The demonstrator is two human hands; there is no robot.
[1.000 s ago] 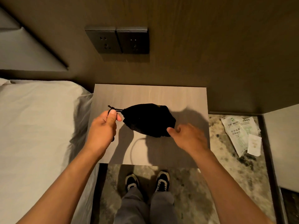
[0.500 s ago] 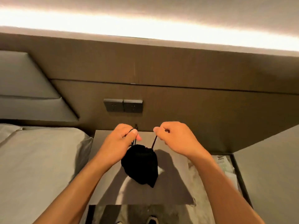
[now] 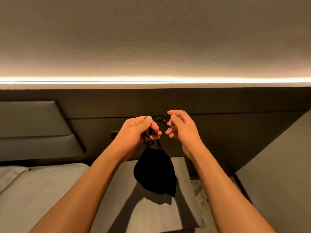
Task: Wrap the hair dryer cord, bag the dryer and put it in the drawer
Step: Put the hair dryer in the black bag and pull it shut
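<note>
Head view: the black drawstring bag (image 3: 155,172) now hangs free in the air, directly below the left hand (image 3: 137,132), where a second ago it lay on its side on the desk (image 3: 146,214) with the left hand pinching only the cord end. The bag has been lifted clear of the surface and its mouth is gathered shut, with the drawstring (image 3: 152,142) running up in two strands from the puckered neck into the left hand.

That left hand is closed around the cords, thumb pressed over them, and carries the bag's whole weight. The right hand (image 3: 180,130) sits just to the right of it, at the same height. Half a second ago it was pinching one strand; now its fingers are half-curled and spread, and it seems to hold nothing firmly. A short dark loop of cord lies between the two hands, close to the right fingertips; whether they touch it cannot be told.

The camera has also tilted upward, so the lit strip (image 3: 154,80) above the headboard fills the middle of the picture and the bed (image 3: 38,189) lies below and to the left of the left arm.

Judging from the closed neck and full shape, the dryer is probably inside, so wrapping and bagging look done. What likely remains is tying off the cord and stowing the bag; no drawer is in view.
</note>
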